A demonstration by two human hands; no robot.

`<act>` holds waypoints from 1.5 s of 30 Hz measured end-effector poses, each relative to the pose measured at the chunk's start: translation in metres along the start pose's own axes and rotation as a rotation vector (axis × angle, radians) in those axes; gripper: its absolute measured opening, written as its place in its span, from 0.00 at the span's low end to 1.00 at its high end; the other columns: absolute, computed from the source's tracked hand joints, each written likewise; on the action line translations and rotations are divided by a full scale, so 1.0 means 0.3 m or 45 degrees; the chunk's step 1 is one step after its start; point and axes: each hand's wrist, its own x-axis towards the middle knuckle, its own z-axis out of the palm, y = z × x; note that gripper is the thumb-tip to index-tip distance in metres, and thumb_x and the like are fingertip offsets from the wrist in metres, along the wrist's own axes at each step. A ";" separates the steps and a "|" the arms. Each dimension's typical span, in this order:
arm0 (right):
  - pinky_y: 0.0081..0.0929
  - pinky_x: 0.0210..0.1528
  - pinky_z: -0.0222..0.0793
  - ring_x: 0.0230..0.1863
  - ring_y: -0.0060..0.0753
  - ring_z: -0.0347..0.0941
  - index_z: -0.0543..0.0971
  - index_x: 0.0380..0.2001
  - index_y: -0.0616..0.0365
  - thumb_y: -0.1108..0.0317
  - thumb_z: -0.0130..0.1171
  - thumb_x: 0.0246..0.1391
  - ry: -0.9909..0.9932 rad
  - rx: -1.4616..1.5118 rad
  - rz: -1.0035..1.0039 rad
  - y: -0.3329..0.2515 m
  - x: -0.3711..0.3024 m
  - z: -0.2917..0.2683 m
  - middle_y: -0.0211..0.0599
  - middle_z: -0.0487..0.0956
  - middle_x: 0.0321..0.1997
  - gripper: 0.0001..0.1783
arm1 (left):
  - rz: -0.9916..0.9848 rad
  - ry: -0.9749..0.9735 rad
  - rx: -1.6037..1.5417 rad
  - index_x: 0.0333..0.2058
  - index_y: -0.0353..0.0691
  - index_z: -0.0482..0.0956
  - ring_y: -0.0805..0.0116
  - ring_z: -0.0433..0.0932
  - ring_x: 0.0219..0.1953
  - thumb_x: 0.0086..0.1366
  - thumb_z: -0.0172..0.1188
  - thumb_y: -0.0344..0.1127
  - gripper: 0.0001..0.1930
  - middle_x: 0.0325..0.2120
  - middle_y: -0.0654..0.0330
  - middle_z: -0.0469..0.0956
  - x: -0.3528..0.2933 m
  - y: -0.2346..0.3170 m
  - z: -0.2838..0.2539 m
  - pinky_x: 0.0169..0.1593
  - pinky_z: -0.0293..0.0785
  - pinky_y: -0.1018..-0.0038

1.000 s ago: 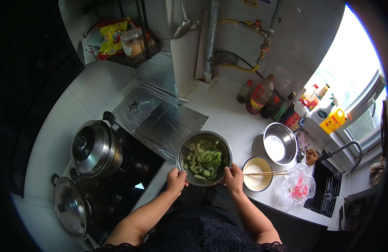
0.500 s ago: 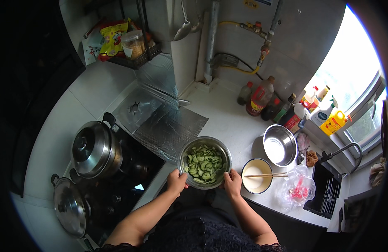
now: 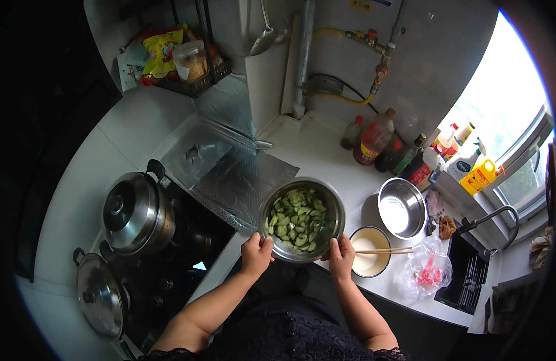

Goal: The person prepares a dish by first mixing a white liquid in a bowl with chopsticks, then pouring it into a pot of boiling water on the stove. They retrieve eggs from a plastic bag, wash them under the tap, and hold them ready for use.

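Note:
Between my hands is a steel mixing bowl (image 3: pixel 338 207) holding many green sliced vegetable pieces (image 3: pixel 296 219) that look like cucumber. My left hand (image 3: pixel 255 256) grips its near left rim, and my right hand (image 3: pixel 341 256) grips the near right rim, thumbs on top. The bowl is held up over the counter's front edge. Close to my right hand stands a dark-rimmed bowl (image 3: pixel 379 269) with pale creamy liquid, and a pair of chopsticks (image 3: pixel 392 250) lies across it. Behind that is a second steel bowl (image 3: pixel 401 207) with nothing visible inside.
On the left, a lidded steamer pot (image 3: pixel 130 213) and a lidded pan (image 3: pixel 100 298) sit on the black stove (image 3: pixel 163 271). Foil sheeting (image 3: pixel 242 186) covers the corner. Bottles (image 3: pixel 374 138) line the back. A clear plastic bag (image 3: pixel 431 274) lies beside the sink (image 3: pixel 464 277).
The steel bowl has risen toward me and shifted slightly right and away, looking larger and more tilted. Both hands move with it, and the vegetable slices have shifted inside.

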 end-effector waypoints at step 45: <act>0.18 0.18 0.70 0.17 0.21 0.71 0.74 0.39 0.64 0.72 0.49 0.62 -0.013 -0.190 0.222 0.087 0.000 0.019 0.32 0.76 0.22 0.07 | -0.225 0.009 0.038 0.21 0.32 0.66 0.67 0.75 0.11 0.60 0.55 0.30 0.12 0.13 0.55 0.74 0.025 -0.065 -0.029 0.16 0.72 0.72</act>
